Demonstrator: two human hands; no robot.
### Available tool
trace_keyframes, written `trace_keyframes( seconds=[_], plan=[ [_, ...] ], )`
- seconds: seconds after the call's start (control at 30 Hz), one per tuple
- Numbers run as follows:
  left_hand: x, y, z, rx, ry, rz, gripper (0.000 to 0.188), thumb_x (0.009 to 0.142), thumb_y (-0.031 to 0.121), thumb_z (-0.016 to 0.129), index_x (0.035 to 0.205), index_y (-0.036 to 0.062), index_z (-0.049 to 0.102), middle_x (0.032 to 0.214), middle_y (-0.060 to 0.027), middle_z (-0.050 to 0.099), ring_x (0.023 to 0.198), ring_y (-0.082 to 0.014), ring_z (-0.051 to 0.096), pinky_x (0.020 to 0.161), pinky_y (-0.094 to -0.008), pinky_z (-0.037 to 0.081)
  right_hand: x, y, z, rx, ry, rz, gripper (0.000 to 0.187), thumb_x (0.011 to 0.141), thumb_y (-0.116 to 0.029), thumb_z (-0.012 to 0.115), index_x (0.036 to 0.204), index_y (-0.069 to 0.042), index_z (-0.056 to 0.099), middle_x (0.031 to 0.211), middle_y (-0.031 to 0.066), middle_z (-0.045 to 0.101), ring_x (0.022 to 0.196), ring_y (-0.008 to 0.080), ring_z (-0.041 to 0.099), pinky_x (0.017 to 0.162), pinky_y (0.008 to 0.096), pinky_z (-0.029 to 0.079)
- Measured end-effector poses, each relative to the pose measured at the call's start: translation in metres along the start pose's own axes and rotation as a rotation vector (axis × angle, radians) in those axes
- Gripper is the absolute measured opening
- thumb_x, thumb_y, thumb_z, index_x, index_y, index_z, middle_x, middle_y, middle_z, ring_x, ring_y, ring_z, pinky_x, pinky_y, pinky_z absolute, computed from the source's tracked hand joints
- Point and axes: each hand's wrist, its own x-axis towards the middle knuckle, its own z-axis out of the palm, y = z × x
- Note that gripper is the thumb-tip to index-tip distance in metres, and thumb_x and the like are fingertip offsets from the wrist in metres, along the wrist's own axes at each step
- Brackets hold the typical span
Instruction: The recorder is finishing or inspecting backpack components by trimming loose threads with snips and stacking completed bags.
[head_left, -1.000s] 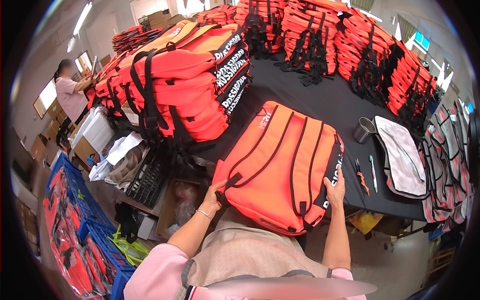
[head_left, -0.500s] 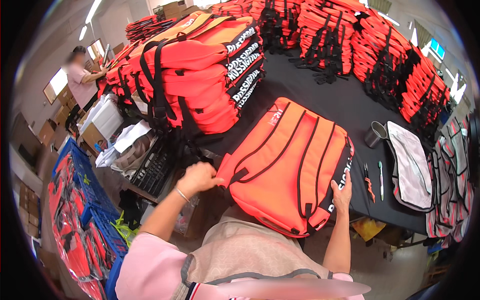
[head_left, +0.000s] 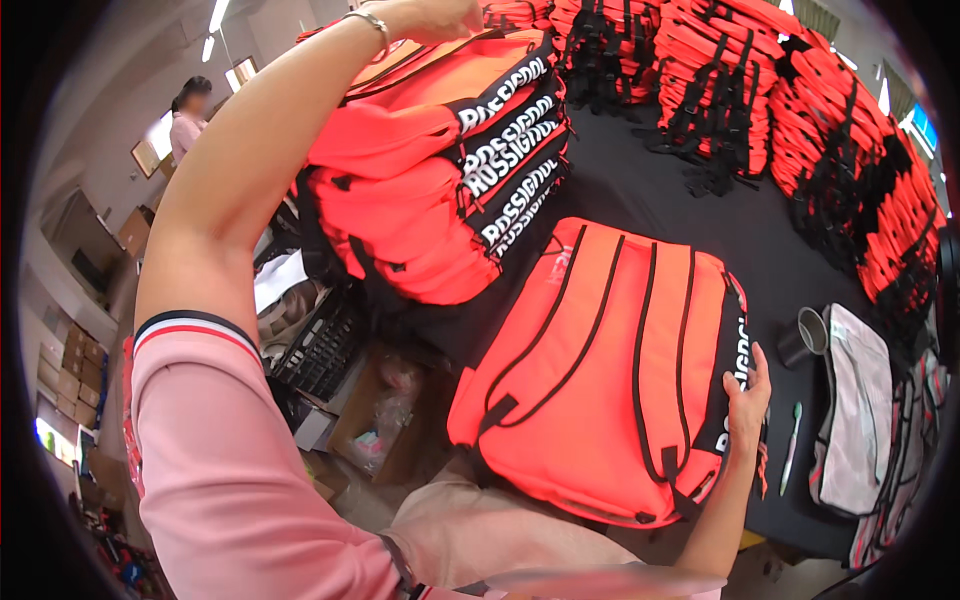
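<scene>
A bright orange-red backpack (head_left: 600, 370) with black-edged shoulder straps lies straps-up on the black-covered table, its lower end at the near edge. My right hand (head_left: 745, 405) holds its right side, thumb on the black side band and fingers along the edge. My left arm stretches up and forward, and my left hand (head_left: 432, 18) is over the top of a tall stack of like backpacks (head_left: 400, 190). The upper picture edge cuts that hand off, so its grip on the top backpack is unclear.
More stacks of orange backpacks with black straps (head_left: 715, 90) line the table's far side. At right are a dark metal cup (head_left: 803, 338), a toothbrush (head_left: 791, 450) and grey fabric pieces (head_left: 855, 410). A black crate (head_left: 310, 345) and a cardboard box (head_left: 385, 415) are at left; a person (head_left: 188, 115) stands beyond.
My left hand has left the backpack's lower left corner and moved up and forward to the top of the stack. My right hand stays at the backpack's right side. The view has shifted.
</scene>
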Motion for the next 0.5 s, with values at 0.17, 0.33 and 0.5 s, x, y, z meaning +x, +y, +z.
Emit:
trace_keyframes(
  seconds=[0.17,0.33,0.5],
  plan=[
    [0.069,-0.011,0.066,0.066,-0.247,0.138,0.047,0.083,0.017,0.068,0.127,0.0033,0.057,0.115,-0.0175,0.066,0.105,-0.0287,0.064,0.091,-0.0384,0.051,0.021,0.061,-0.004,-0.230,-0.095,0.018,0.067,0.079,0.011,0.054,0.144,0.000,0.040,0.118,0.0124,0.060,0.103,0.0182,0.059,0.091,0.0291,0.046],
    [0.077,-0.036,0.105,-0.087,-0.295,0.108,0.014,0.088,0.011,0.058,0.098,0.0011,0.058,0.086,-0.0120,0.064,0.080,-0.0265,0.061,0.075,-0.0387,0.049,0.020,0.046,0.010,-0.044,-0.131,0.207,0.065,0.081,0.010,0.052,0.144,0.000,0.039,0.137,0.0152,0.049,0.122,0.0236,0.051,0.105,0.0329,0.037],
    [0.059,-0.004,0.058,-0.328,-0.685,0.047,0.018,0.086,0.017,0.063,0.092,0.0010,0.069,0.085,-0.0081,0.071,0.080,-0.0175,0.065,0.075,-0.0329,0.051,0.023,0.049,0.004,-0.145,-0.120,0.183,0.064,0.083,0.010,0.052,0.145,0.002,0.036,0.146,0.0182,0.042,0.136,0.0264,0.040,0.112,0.0346,0.029]
  ],
)
